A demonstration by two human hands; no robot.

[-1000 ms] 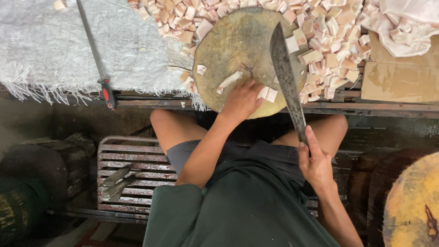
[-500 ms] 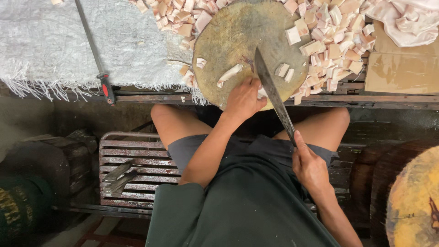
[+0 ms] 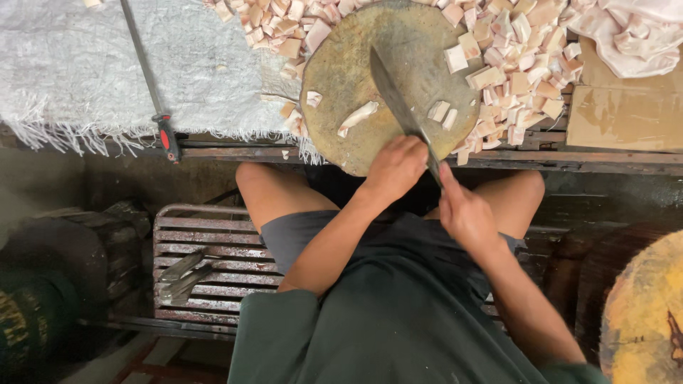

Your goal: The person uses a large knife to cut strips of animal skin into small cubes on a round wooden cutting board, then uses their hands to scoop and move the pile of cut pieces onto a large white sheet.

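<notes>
Cleaver [image 3: 395, 99]: was held by its handle in the right hand [image 3: 466, 213], blade laid slanting across the middle of the round chopping block [image 3: 341, 71].
Right-hand fingers: were clamped round the handle, one finger stretched toward the blade's back.
Left hand [image 3: 395, 167]: was rested at the block's near edge, just beside the blade's heel; its fingers were curled together, and whether anything was pinned under them could not be told.
Pale strip [image 3: 358, 117]: was lain on the block left of the blade, apart from it; two small cut cubes [image 3: 441, 114] were lain to the blade's right.
Cut pieces [image 3: 512, 71]: were heaped round the block's far and right rim, over the counter [image 3: 605, 160].
Surroundings: a white woven sack [image 3: 85, 71], a long rod with a red grip [image 3: 165, 135], a pale cloth [image 3: 626, 35].
Doing it well (judged): the strip should be steadied with fingertips tucked back from the edge, and the blade brought straight down.
</notes>
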